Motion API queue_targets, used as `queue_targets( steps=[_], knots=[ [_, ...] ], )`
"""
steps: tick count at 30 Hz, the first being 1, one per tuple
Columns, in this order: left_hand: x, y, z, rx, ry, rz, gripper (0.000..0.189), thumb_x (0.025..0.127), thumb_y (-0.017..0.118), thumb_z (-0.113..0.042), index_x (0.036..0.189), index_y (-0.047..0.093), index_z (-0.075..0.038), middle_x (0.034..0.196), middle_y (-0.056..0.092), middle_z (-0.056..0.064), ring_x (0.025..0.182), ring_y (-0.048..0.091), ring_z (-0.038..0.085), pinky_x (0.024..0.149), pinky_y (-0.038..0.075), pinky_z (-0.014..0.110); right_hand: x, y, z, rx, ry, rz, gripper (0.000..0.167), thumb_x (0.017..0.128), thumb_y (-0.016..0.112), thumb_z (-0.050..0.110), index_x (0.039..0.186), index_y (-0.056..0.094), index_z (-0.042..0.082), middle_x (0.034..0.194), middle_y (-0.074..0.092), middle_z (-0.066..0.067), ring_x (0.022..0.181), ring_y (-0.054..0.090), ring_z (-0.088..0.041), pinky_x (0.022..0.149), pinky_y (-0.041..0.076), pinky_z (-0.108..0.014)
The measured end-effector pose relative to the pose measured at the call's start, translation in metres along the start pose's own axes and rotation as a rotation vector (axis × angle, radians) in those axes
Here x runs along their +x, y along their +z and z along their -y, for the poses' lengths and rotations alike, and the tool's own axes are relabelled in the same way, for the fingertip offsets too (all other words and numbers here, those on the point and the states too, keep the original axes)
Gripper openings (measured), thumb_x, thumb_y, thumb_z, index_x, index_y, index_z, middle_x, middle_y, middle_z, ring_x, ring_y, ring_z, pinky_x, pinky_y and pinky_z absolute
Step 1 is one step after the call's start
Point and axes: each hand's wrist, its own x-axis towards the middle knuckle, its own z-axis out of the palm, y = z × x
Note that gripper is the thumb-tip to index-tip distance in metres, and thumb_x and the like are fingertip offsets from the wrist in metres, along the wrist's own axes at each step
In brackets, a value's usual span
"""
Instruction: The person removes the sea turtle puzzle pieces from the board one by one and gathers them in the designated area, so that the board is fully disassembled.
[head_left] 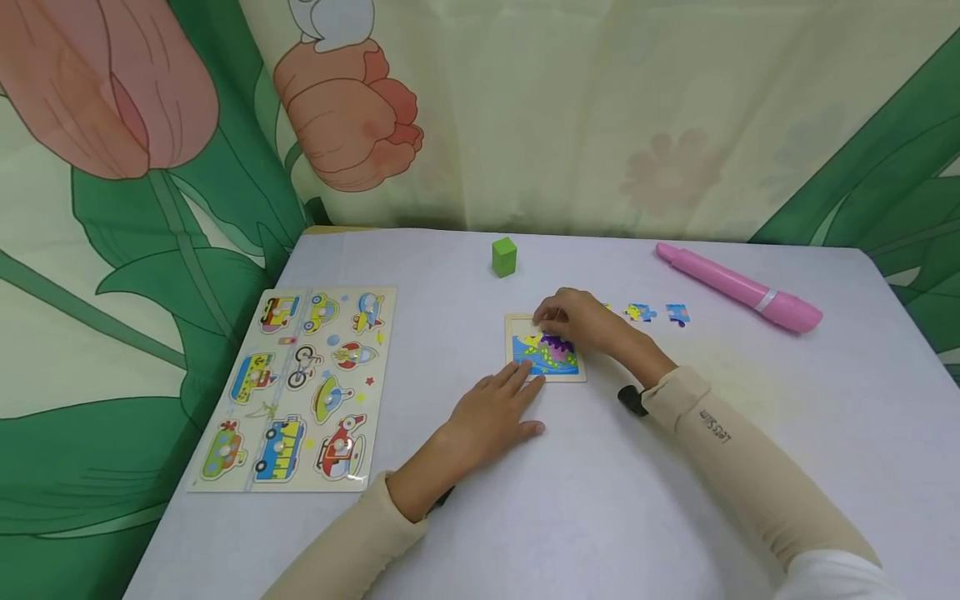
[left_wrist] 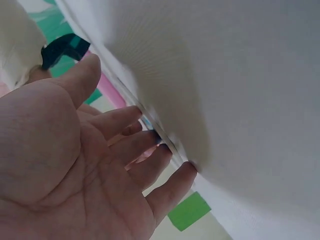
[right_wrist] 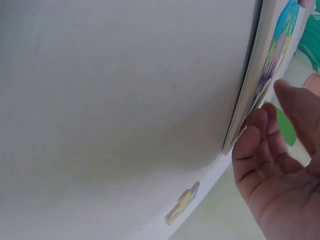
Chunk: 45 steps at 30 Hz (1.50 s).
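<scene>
A small square wooden jigsaw board lies on the table, its picture partly filled with blue, green, yellow and purple pieces. Extended fingers of my left hand rest on the board's lower left edge; in the left wrist view the palm shows with nothing in it. My right hand is over the board's upper edge, thumb and fingers bent around a jigsaw piece low over the board. That piece is mostly hidden by the fingers in the head view.
Loose jigsaw pieces lie right of the board, one partly behind the right hand. A green block stands behind it. A pink marker-shaped object lies at the back right. A vehicle peg puzzle lies on the left.
</scene>
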Motion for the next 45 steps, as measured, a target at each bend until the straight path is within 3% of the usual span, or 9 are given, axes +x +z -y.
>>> queue_targets(
  steps=[7, 15, 24, 34, 38, 45],
  knots=[
    [0.005, 0.001, -0.001, 0.035, -0.011, -0.033, 0.069, 0.105, 0.049, -0.054, 0.16, 0.037, -0.013, 0.166, 0.032, 0.008, 0.151, 0.03, 0.024, 0.113, 0.038, 0.04, -0.002, 0.003, 0.005, 0.025, -0.096, 0.071, 0.025, 0.095, 0.075, 0.01, 0.12, 0.076, 0.007, 0.104, 0.064, -0.007, 0.088, 0.06, -0.02, 0.084, 0.049, -0.039],
    [0.012, -0.001, -0.007, 0.107, -0.039, -0.075, 0.07, 0.103, 0.051, -0.058, 0.159, 0.04, -0.019, 0.158, 0.043, 0.007, 0.143, 0.041, 0.023, 0.104, 0.044, 0.04, -0.001, 0.003, 0.009, 0.021, -0.091, 0.113, 0.026, 0.093, 0.078, 0.01, 0.119, 0.077, 0.007, 0.108, 0.062, -0.008, 0.094, 0.063, -0.021, 0.09, 0.05, -0.042],
    [0.018, 0.001, -0.013, 0.287, -0.053, -0.073, 0.069, 0.102, 0.043, -0.065, 0.16, 0.036, -0.029, 0.142, 0.046, 0.003, 0.126, 0.047, 0.021, 0.092, 0.043, 0.036, 0.0, 0.003, 0.011, 0.028, -0.122, 0.124, 0.023, 0.093, 0.077, 0.008, 0.116, 0.076, 0.008, 0.105, 0.062, -0.007, 0.091, 0.064, -0.021, 0.088, 0.05, -0.041],
    [0.02, 0.005, -0.015, 0.271, -0.058, -0.038, 0.071, 0.103, 0.04, -0.066, 0.163, 0.029, -0.029, 0.148, 0.043, 0.005, 0.129, 0.044, 0.022, 0.097, 0.043, 0.041, 0.003, 0.003, 0.011, 0.064, -0.121, 0.158, 0.02, 0.095, 0.075, 0.006, 0.114, 0.07, 0.007, 0.102, 0.063, -0.004, 0.091, 0.057, -0.021, 0.085, 0.05, -0.037],
    [0.02, 0.006, -0.015, 0.273, -0.054, -0.032, 0.071, 0.103, 0.039, -0.066, 0.163, 0.029, -0.029, 0.149, 0.042, 0.005, 0.129, 0.044, 0.022, 0.097, 0.043, 0.04, 0.001, 0.004, 0.009, 0.083, -0.125, 0.15, 0.027, 0.095, 0.074, 0.006, 0.121, 0.069, 0.006, 0.103, 0.062, -0.004, 0.086, 0.056, -0.019, 0.082, 0.048, -0.036],
    [0.018, 0.004, -0.016, 0.254, -0.063, -0.014, 0.069, 0.104, 0.04, -0.064, 0.163, 0.031, -0.029, 0.151, 0.043, 0.004, 0.132, 0.043, 0.022, 0.1, 0.041, 0.04, -0.002, 0.008, 0.004, 0.105, -0.186, 0.124, 0.032, 0.094, 0.075, 0.003, 0.125, 0.072, 0.008, 0.102, 0.062, -0.004, 0.09, 0.061, -0.02, 0.085, 0.051, -0.038]
  ],
)
